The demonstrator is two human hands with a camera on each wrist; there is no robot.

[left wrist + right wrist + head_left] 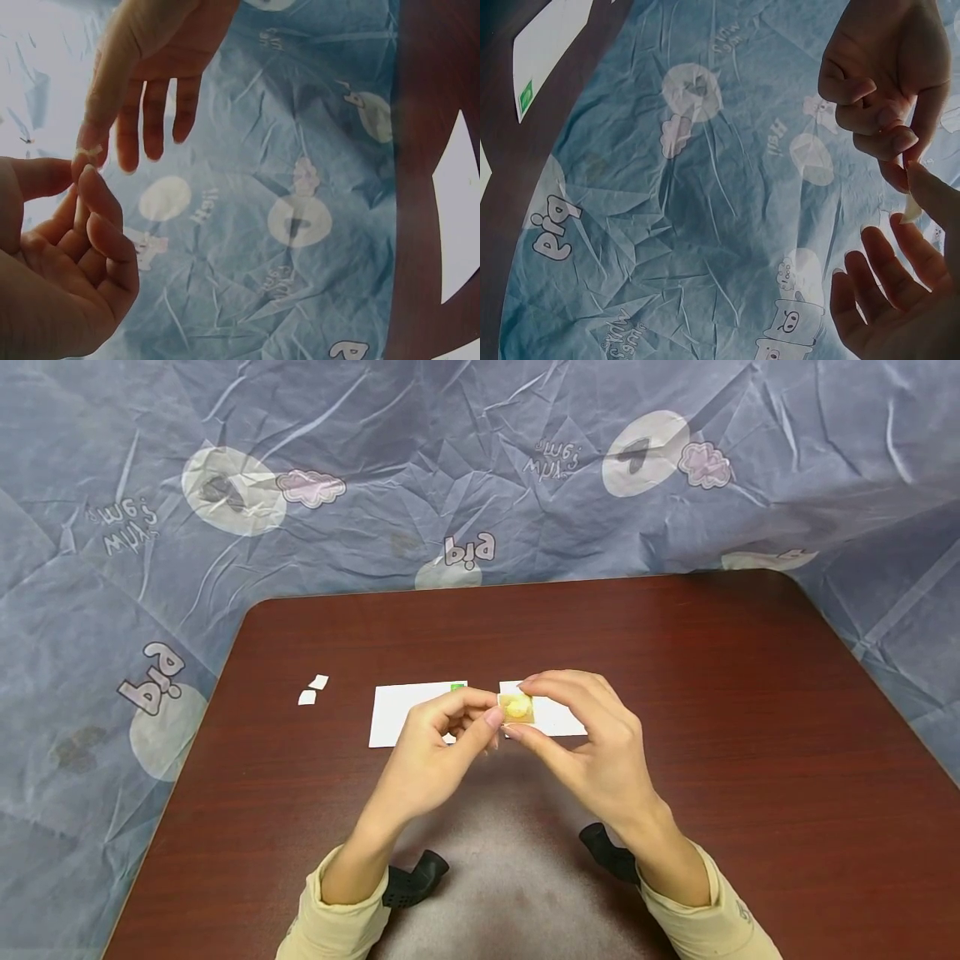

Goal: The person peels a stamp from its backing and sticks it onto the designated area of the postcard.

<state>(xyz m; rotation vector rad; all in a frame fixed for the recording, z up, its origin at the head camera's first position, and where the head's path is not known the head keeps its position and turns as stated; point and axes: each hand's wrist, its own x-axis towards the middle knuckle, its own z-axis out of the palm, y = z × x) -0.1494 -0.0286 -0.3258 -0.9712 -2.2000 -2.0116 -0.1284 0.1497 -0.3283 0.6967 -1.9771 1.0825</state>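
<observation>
Both hands are raised over the table, together on a small thin yellow square (518, 708) with a paler round picture on it. It looks like a sticker or stamp. My left hand (431, 760) pinches its left edge between thumb and forefinger, the other fingers curled under. My right hand (596, 743) holds it by the top and bottom edges between forefinger and thumb. In the right wrist view the square (912, 208) appears edge-on and slightly bent. A white paper rectangle (397, 714) with a green patch at its corner lies behind my left hand, and another white rectangle (558, 718) behind my right.
Two small white paper squares (307, 697) lie at the left of the dark red-brown table (750, 710). A crinkled blue-grey printed sheet (480, 468) hangs beyond the table's far edge. Black curved pieces (416, 881) project from both sleeves.
</observation>
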